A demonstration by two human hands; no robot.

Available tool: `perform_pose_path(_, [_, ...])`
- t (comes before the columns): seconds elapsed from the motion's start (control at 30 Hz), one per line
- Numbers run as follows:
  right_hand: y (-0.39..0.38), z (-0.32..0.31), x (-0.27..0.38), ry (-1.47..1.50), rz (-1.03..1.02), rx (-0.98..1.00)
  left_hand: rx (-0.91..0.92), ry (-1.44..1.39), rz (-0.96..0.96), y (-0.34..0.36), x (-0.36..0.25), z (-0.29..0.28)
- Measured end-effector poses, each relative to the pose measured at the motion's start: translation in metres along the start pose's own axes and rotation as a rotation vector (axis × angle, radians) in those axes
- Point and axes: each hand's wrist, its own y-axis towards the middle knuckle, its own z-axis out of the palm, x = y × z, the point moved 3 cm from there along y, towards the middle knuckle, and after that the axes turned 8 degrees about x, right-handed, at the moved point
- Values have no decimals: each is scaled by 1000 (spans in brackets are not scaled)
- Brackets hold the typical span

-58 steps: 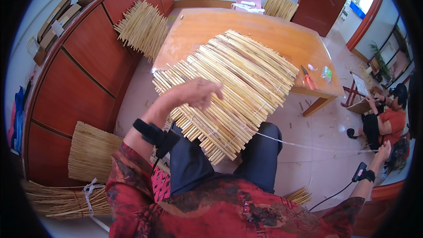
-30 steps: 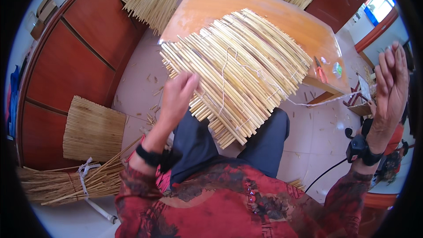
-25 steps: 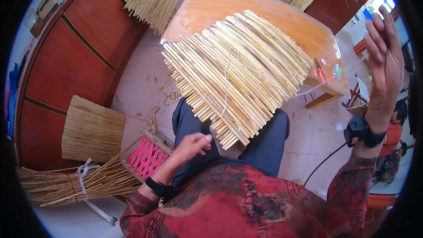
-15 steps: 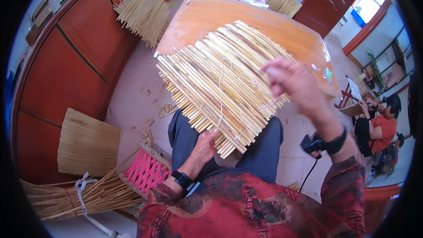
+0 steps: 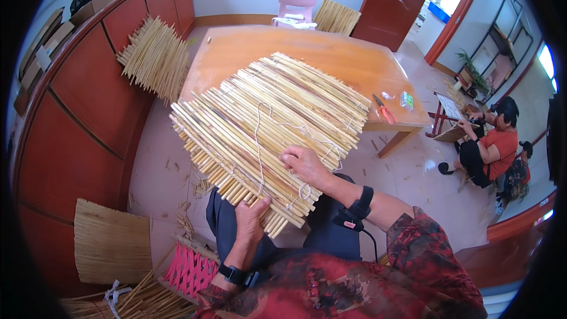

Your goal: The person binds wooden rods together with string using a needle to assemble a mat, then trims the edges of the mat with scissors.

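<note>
A mat of pale reed sticks point(image 5: 295, 103), bound in rows with cord, rests tilted across my lap and the table's near edge. More stick ends show in a layer beneath its lower left side. My left hand point(image 5: 250, 220) grips the near edge, thumb on top and fingers hidden underneath. Over the mat's lower middle, my right hand point(image 5: 306, 165) is closed with its fingertips pinched together; whatever they hold, if anything, is too small to make out. A loose white cord point(image 5: 258, 142) loops across the sticks, left of and beyond my right hand.
Red-handled pliers point(image 5: 384, 110) and a small green-and-white box point(image 5: 406, 101) lie on the orange table point(image 5: 354, 59). More reed mats point(image 5: 112, 242) lean by red cabinets point(image 5: 88, 94). A pink-laced stool point(image 5: 190, 269) stands at lower left. At right, a person point(image 5: 496, 145) sits working.
My right hand has come down and left from the mat's right side to its lower middle. My left hand keeps its hold. The view has shifted, bringing the pliers into sight.
</note>
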Motion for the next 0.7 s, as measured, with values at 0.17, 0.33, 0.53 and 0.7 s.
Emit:
perform_pose_path(0.17, [-26,-10,10,51,-45,79,74,206,150,-10,-11,7])
perform_pose_path(0.33, [-35,-23,30,179,-113,91,111,318,315,-34,-47,38])
perform_pose_path(0.53, [-46,-29,59,172,-463,9,69,455,507,-62,-85,61])
perform_pose_path(0.7, [-36,-4,103,176,-685,-66,35,671,631,-93,-137,76])
